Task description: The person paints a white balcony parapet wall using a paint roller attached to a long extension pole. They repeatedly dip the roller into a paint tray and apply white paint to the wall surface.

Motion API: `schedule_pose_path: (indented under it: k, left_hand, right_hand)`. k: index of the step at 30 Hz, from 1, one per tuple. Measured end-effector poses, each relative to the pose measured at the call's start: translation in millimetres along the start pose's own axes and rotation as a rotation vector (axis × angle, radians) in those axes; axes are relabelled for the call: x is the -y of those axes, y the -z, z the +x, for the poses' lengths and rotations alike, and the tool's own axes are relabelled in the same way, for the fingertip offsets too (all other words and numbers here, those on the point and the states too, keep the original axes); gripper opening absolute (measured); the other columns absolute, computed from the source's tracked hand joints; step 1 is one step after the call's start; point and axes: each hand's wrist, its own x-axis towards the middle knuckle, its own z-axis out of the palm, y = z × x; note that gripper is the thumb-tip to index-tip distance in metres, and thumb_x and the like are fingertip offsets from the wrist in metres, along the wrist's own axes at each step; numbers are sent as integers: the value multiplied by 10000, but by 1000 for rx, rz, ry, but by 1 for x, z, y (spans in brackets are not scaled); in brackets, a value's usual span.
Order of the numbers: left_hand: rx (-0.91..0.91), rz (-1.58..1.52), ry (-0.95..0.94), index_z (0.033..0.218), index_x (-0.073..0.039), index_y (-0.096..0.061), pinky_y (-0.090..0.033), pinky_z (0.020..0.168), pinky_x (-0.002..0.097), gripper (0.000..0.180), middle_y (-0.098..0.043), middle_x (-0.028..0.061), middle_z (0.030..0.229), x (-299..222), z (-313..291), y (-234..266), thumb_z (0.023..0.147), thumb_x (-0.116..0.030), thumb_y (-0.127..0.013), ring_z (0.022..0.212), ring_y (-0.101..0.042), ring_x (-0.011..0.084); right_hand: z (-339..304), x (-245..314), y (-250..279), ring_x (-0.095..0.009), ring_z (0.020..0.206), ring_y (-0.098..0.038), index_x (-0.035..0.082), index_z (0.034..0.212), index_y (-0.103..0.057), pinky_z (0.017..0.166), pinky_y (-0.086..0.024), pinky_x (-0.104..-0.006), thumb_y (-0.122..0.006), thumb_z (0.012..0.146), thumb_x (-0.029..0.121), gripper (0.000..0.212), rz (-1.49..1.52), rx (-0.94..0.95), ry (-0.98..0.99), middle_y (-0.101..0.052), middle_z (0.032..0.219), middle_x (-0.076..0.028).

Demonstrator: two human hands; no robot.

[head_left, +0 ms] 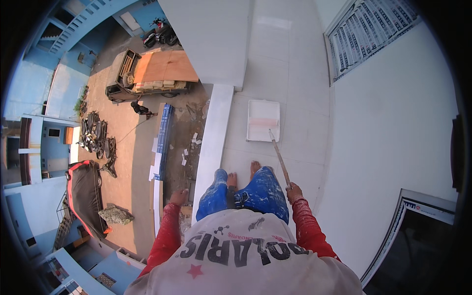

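Note:
My right hand [295,193] is closed around the long, paint-flecked handle of a paint roller [280,160]. The handle slants forward to a white rectangular paint tray [263,106] on the pale tiled floor. A pinkish band across the tray is where the roller's head seems to lie; I cannot tell sleeve from paint there. Out to the left, my left hand [178,196] hangs beside the white parapet, fingers loosely apart, with nothing visible in it. My bare feet stand between the tray and me.
A white parapet [215,128] edges the walkway on the left, with a drop to a yard below. Down there are a loaded truck [147,73], a person [141,108], motorbikes [93,132] and a covered car [86,196]. Along the right runs a white wall [388,123] with windows.

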Motion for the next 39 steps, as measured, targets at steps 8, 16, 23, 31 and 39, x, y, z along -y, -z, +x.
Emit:
schedule_pose_path:
  k: [8,16,23,31,39]
  left_hand:
    - [-129,-91,52,1047,24,-678,-528,779,397,422,-703,188,905,22,-34,11,940,-373,-583,840,-686,307]
    - [8,-57,114,1030,4,-693,-530,808,448,446,-716,213,932,-49,-56,-7,943,-418,-576,877,-697,372]
    - [-115,43,-44,1032,39,-671,-543,710,356,395,-697,143,872,-68,-35,-1,971,-338,-569,778,-693,230]
    - [-206,-241,23,1092,6,-682,-535,753,355,390,-712,154,911,-51,-54,4,955,-345,-580,813,-694,235]
    - [38,-46,34,1155,3,-668,-488,943,417,491,-684,247,1105,-74,-58,-4,947,-430,-567,1096,-648,357]
  right_hand:
    - [-62,15,37,-304,743,-675,72,1238,-593,662,-533,-423,-553,950,271,353,-67,-63,78,-691,910,-169]
    - [-50,44,50,-414,1054,-637,34,1211,-599,926,-500,-474,-538,938,250,353,-166,49,49,-675,1093,-232]
    - [-31,54,49,-413,1054,-637,47,1178,-608,924,-497,-472,-526,946,253,321,-103,38,14,-670,1103,-229]
    - [-28,30,34,-358,892,-657,55,1158,-614,802,-518,-458,-527,946,263,310,-134,48,67,-678,984,-195]
    - [10,65,32,-319,865,-689,33,1196,-600,798,-532,-430,-547,951,216,310,-5,65,-26,-689,978,-193]
